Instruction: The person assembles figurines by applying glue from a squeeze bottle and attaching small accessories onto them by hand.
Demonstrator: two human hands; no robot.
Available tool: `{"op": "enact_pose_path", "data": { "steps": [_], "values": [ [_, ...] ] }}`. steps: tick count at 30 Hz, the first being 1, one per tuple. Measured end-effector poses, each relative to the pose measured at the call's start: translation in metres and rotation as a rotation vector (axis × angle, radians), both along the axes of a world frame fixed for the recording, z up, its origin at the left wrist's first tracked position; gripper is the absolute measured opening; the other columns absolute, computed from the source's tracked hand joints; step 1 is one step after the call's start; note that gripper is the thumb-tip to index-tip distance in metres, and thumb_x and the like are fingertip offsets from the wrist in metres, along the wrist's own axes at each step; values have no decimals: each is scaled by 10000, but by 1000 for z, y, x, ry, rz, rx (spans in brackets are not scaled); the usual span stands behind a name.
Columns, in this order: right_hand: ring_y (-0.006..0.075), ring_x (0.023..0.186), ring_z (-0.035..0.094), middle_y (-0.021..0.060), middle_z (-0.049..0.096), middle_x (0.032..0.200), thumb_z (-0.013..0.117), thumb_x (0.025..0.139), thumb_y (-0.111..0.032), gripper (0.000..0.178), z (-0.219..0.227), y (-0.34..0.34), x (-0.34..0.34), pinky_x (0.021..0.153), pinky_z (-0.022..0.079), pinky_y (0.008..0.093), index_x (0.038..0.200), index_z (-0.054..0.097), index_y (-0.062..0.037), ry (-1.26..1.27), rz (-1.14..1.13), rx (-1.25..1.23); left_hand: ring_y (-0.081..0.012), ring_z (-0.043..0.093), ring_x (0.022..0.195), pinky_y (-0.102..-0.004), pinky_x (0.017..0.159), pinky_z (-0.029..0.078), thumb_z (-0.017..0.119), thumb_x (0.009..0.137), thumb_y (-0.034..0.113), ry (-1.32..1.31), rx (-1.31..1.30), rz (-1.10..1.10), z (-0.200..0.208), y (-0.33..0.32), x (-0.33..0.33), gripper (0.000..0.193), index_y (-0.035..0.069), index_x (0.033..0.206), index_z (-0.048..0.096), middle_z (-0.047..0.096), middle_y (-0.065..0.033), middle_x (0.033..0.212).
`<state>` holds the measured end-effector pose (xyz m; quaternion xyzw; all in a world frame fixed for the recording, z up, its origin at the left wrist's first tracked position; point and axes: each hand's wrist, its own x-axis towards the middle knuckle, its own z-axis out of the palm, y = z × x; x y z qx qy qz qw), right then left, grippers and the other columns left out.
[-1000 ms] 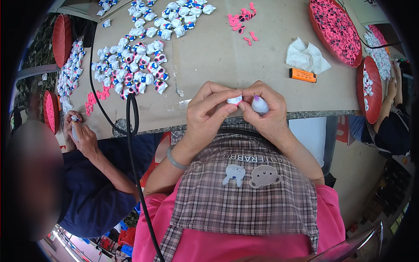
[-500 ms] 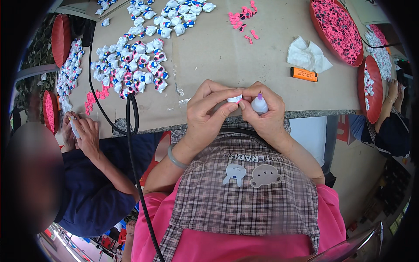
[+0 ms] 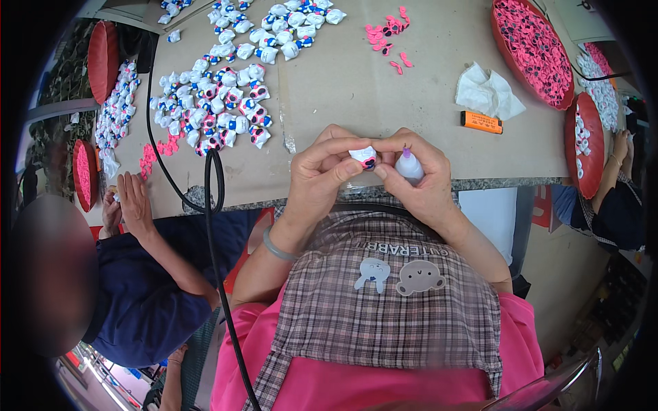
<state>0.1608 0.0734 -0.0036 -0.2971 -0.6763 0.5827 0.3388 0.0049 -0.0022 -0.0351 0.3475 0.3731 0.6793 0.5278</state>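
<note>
Between its thumb and fingertips, my left hand (image 3: 314, 177) pinches a small white figurine (image 3: 362, 155) with a pink, dark-lensed glasses piece on its lower side. My right hand (image 3: 432, 179) is closed around a small white squeeze bottle (image 3: 410, 167) with a purple tip pointing up, away from me. The thumb and forefinger of that hand reach to the figurine's right side. Both hands are over the table's near edge. Ahead to the left lies a cluster of white figurines (image 3: 223, 103), some wearing pink glasses. Loose pink glasses pieces (image 3: 387, 31) lie farther off.
A red tray (image 3: 566, 103) of pink pieces stands at far right, near a crumpled tissue (image 3: 485, 92) and an orange box (image 3: 481, 122). A black cable (image 3: 214, 181) loops at left. A co-worker's hands (image 3: 133, 205) are at the left; another red tray (image 3: 582, 181) is at right.
My left hand has turned the figurine, so its pink glasses piece with dark lenses now shows. The bottle stays in my right hand. The view has shifted slightly.
</note>
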Motion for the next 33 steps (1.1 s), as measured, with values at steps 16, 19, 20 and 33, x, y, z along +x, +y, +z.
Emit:
{"op": "enact_pose_path", "data": {
  "steps": [16,19,20,33],
  "values": [
    [38,578,494,3,582,732,672,819,7,69,-10,1,-5,498,397,187,866,626,-15,158,-16,-342,-92,535,835,-201,715,429,641,818,-45,-82,-40,-20,-2,-1,2,258,12,1069,668,548,-33,939],
    [34,577,488,0,593,730,675,821,-4,66,-5,2,-11,499,385,185,869,630,-11,106,-34,-312,-123,560,874,-241,765,459,629,838,-27,-44,-73,-32,-2,-1,1,241,-3,1076,657,550,-39,947],
    [34,577,488,0,593,730,675,821,-4,66,-3,1,-13,499,385,185,869,630,-11,97,-47,-308,-143,576,890,-263,788,473,613,858,-6,-147,-56,-20,0,-1,1,243,-11,1099,640,569,-54,966],
    [35,583,491,6,612,745,630,890,-110,127,9,10,-26,494,385,187,970,626,-12,123,76,-466,-210,618,957,-346,883,500,558,930,101,-569,-110,-73,-2,-1,-11,301,-14,1208,560,630,-130,1048]
  ]
}}
